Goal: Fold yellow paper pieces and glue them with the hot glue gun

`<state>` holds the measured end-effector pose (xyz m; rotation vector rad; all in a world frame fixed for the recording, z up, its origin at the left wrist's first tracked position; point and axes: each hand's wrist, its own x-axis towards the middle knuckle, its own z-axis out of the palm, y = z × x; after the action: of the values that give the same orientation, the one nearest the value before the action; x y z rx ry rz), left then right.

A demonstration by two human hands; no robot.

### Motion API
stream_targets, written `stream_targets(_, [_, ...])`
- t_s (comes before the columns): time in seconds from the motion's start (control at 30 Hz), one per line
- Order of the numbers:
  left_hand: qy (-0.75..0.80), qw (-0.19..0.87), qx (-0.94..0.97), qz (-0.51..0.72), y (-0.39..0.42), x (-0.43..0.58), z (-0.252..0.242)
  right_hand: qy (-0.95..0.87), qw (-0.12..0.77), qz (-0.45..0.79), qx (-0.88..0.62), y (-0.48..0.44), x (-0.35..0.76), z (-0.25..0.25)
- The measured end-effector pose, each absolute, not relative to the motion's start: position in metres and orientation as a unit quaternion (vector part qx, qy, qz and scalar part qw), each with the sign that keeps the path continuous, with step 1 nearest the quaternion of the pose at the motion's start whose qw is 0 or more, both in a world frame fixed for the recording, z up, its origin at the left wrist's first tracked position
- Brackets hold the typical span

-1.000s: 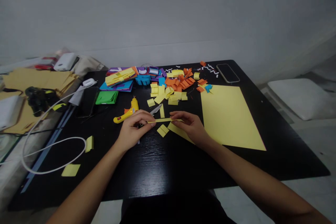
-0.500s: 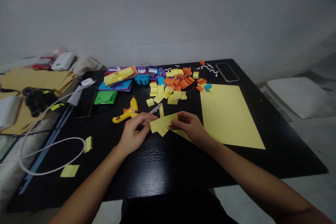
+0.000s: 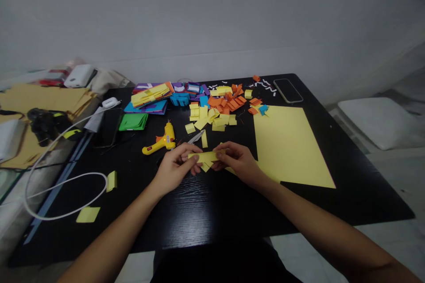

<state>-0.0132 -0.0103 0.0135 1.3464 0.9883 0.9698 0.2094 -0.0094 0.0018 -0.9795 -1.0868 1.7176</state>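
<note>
1. Left hand (image 3: 175, 166) and right hand (image 3: 238, 160) are pinching opposite ends of yellow strip (image 3: 207, 157) over table (image 3: 215, 212).
2. Uneven pulling could be buckling it.
3. Scissors (image 3: 196, 137) are lying nearby, possibly risking nicks.

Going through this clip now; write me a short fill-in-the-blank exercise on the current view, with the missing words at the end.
1. The left hand and right hand hold a paper strip whose colour is ____.
2. In the picture, the glue gun lies to the ____ of the scissor blades.
3. The tabletop beneath the hands is coloured ____.
4. As the camera sees it, the phone near the large sheet lies by the table's far ____ corner.

Missing words: yellow; left; black; right
</note>
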Motion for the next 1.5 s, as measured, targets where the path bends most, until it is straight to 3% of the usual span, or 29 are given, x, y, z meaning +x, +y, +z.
stream_targets(0.23, [0.398, 0.554, 0.609, 0.405, -0.007, -0.019, 0.017, -0.388, 0.464, 0.699, -0.382, -0.007, 0.212, 0.000])
stream_targets(0.53, [0.344, 0.401, 0.787, 0.319, -0.008, -0.031, 0.030, -0.449, 0.481, 0.633, -0.408, -0.008, 0.209, -0.005])
stream_targets(0.83, [0.428, 0.463, 0.727, 0.273, -0.016, -0.013, 0.020, -0.501, 0.447, 0.639, -0.376, -0.014, 0.206, -0.006])
stream_targets(1.07, [0.442, 0.550, 0.640, 0.304, -0.017, -0.008, 0.017, -0.466, 0.474, 0.645, -0.377, -0.012, 0.206, -0.006])
stream_targets(1.5, [0.444, 0.615, 0.564, 0.328, -0.023, 0.003, 0.023, -0.506, 0.474, 0.590, -0.413, -0.021, 0.203, -0.002])
